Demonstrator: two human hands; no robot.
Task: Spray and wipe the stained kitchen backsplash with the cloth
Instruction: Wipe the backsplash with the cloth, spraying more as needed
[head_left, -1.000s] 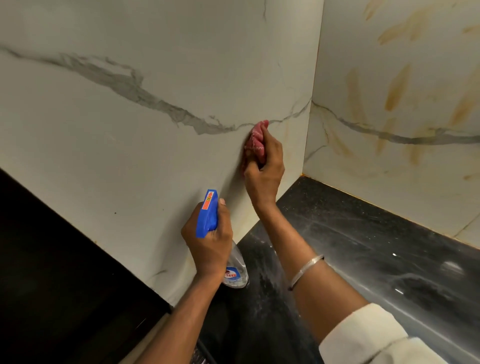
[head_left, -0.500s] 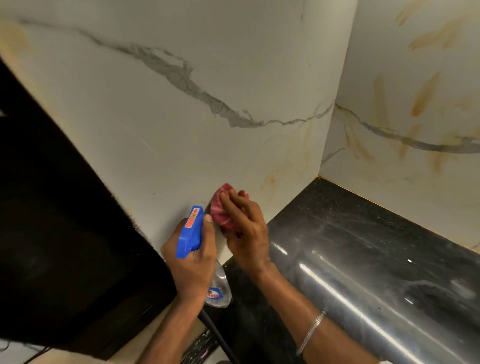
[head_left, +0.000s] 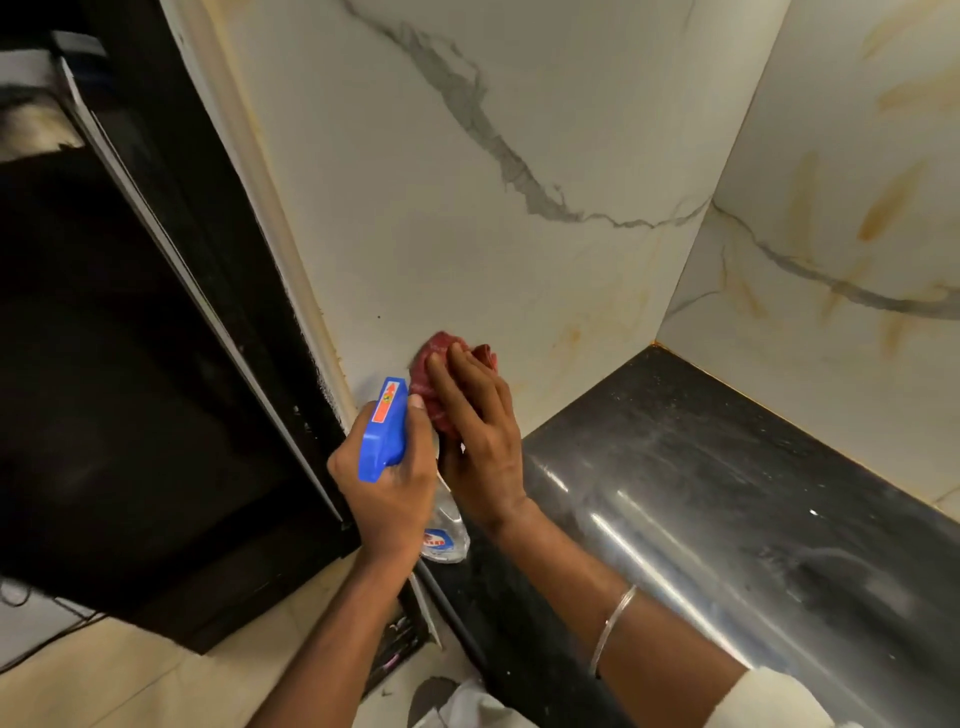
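My right hand (head_left: 475, 431) presses a bunched red cloth (head_left: 435, 358) flat against the white marble backsplash (head_left: 441, 208), low down near its left edge. The fingers lie fairly straight over the cloth. My left hand (head_left: 387, 491) grips a spray bottle (head_left: 384, 431) with a blue head and a clear body, held just left of the cloth. Faint orange stains (head_left: 571, 338) mark the left wall near the corner. Stronger orange streaks (head_left: 883, 208) cover the right-hand wall.
A dark polished countertop (head_left: 727, 493) runs along the right, meeting both walls in the corner. A black appliance or panel (head_left: 130, 364) fills the left side beside the backsplash edge. Pale floor tiles (head_left: 130, 675) and a cable lie below it.
My right hand has slid the cloth down and left along the wall, from near the grey vein to the lower left edge. The view has swung left, and the bottle hand stays close by.
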